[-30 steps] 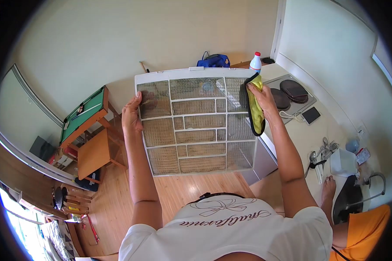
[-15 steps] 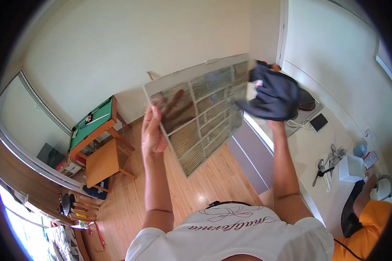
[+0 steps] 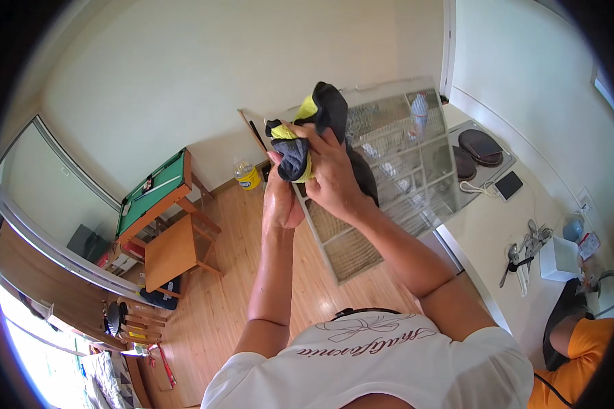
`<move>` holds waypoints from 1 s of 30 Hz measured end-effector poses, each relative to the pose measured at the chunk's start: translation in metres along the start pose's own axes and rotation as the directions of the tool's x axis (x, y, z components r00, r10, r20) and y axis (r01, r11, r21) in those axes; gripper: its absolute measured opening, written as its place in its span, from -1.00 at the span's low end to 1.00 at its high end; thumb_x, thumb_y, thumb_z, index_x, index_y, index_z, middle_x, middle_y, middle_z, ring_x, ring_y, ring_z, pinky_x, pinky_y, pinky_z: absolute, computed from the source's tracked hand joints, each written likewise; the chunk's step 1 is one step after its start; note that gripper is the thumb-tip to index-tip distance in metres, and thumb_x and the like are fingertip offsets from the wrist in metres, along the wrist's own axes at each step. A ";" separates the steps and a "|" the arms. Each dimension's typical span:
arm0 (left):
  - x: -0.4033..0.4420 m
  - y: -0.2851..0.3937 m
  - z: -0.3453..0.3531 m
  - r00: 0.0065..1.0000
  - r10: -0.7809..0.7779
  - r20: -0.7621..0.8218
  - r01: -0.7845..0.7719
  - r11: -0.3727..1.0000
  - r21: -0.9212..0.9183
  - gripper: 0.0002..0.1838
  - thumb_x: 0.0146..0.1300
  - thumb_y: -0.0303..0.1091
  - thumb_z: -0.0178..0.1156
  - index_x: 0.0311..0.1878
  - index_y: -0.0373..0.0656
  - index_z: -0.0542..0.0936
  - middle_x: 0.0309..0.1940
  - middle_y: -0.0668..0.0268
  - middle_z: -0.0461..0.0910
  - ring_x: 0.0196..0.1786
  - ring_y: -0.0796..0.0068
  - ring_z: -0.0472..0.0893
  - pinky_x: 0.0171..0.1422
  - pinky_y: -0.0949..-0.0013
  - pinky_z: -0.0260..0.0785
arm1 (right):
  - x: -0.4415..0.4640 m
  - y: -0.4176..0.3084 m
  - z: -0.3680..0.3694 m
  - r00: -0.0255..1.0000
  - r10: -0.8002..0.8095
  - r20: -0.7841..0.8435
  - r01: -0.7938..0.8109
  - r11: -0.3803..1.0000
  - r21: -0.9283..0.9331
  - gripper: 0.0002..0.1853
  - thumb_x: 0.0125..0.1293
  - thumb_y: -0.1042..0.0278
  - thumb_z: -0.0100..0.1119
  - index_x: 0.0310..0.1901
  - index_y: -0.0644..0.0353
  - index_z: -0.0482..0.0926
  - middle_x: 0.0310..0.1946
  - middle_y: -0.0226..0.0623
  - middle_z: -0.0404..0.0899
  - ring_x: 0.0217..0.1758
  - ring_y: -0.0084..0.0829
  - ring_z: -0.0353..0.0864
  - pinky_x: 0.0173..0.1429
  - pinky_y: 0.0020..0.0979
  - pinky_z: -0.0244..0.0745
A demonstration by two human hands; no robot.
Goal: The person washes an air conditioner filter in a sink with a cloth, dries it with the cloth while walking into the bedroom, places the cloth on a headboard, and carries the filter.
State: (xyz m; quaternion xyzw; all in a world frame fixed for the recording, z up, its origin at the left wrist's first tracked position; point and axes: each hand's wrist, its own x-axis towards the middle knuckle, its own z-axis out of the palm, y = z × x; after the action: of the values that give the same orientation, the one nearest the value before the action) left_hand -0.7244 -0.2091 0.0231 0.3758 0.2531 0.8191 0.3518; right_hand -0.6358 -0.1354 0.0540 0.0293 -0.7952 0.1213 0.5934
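Observation:
A flat, pale-framed mesh air filter [image 3: 406, 170] with a grid of ribs is held up in front of me, tilted. My left hand [image 3: 282, 201] is closed on its left edge, the fingertips partly covered by cloth. My right hand [image 3: 331, 174] grips a dark grey cloth [image 3: 331, 105] with a yellow-green side, bunched at the filter's upper left edge next to my left fingers. Part of the cloth hangs down over the mesh behind my right wrist.
A counter [image 3: 484, 232] on the right holds a cooktop [image 3: 481, 146], a dark phone-like device [image 3: 508, 185], utensils [image 3: 522, 255] and a white container [image 3: 559, 259]. A person in an orange sleeve [image 3: 590, 344] is at lower right. A small pool table [image 3: 153, 194] and bottle [image 3: 247, 175] stand left.
My right hand has swung left with the cloth, from beyond the filter's right side to its left edge beside my left hand. The filter has shifted right in view.

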 end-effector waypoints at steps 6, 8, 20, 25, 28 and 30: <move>0.011 0.008 0.006 0.994 0.093 -0.065 -0.100 0.989 -0.110 -0.41 0.31 0.15 -0.14 0.10 -0.21 0.38 -0.01 0.19 0.49 0.03 0.33 0.51 0.13 0.28 0.38 | -0.008 -0.003 -0.002 0.990 -0.002 0.140 -0.007 0.998 0.067 -0.47 -0.10 0.61 0.11 0.04 0.20 0.48 -0.04 -0.40 0.47 0.05 -0.31 0.38 0.05 -0.29 0.27; 0.019 0.011 -0.004 1.000 -0.009 -0.027 0.003 0.979 -0.205 -0.44 0.30 0.10 -0.07 0.02 -0.27 0.44 -0.11 0.13 0.54 -0.10 0.31 0.57 0.00 0.29 0.47 | -0.022 -0.002 0.001 0.989 -0.051 0.140 0.042 0.997 0.068 -0.55 -0.21 0.62 0.18 -0.12 0.28 0.51 0.03 -0.44 0.44 0.06 -0.38 0.40 0.04 -0.21 0.26; 0.039 0.039 0.006 0.983 0.114 0.145 -0.067 0.953 -0.296 -0.32 0.28 0.10 -0.09 0.32 -0.16 0.14 0.27 0.13 0.24 0.21 -0.12 0.32 0.25 -0.19 0.20 | -0.132 0.019 -0.027 0.927 -0.014 0.374 -0.039 0.990 0.134 -0.64 -0.11 0.60 0.19 -0.17 0.22 0.55 0.04 -0.33 0.46 0.06 -0.20 0.38 0.14 -0.29 0.29; 0.047 0.063 0.005 0.867 0.498 -0.024 -0.498 0.863 -0.084 -0.31 0.26 0.06 -0.01 0.33 -0.14 0.10 0.28 0.17 0.21 0.19 -0.03 0.36 0.23 -0.14 0.26 | -0.192 0.051 -0.024 0.387 0.828 0.406 -0.556 -0.142 0.819 -0.57 0.22 0.27 0.14 0.12 0.13 0.36 0.08 -0.31 0.43 0.11 -0.27 0.42 0.19 -0.21 0.33; 0.055 0.045 -0.002 0.818 0.570 -0.079 -0.576 0.809 -0.120 -0.31 0.25 -0.02 0.07 0.33 -0.13 0.09 0.27 0.21 0.22 0.19 0.07 0.38 0.22 -0.09 0.30 | -0.168 0.052 -0.024 0.573 0.620 0.536 -0.162 -0.556 0.815 -0.47 0.26 0.05 0.07 0.20 0.10 0.30 0.15 -0.28 0.38 0.14 -0.25 0.41 0.25 -0.13 0.31; 0.048 0.013 0.015 0.741 0.642 -0.199 -0.654 0.756 0.002 -0.29 0.22 -0.08 0.14 0.33 -0.15 0.10 0.24 0.19 0.25 0.17 0.12 0.40 0.22 0.00 0.33 | -0.156 0.042 -0.014 0.561 0.550 0.619 -0.209 -0.629 0.748 -0.48 0.27 0.09 0.06 0.20 0.15 0.30 0.13 -0.25 0.40 0.14 -0.30 0.42 0.23 -0.26 0.34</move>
State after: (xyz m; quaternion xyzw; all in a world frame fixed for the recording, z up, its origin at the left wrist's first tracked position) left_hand -0.7401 -0.1781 0.0623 0.3494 0.1108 0.9298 0.0322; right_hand -0.5854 -0.1064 -0.0970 0.0988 -0.1852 0.9437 0.2558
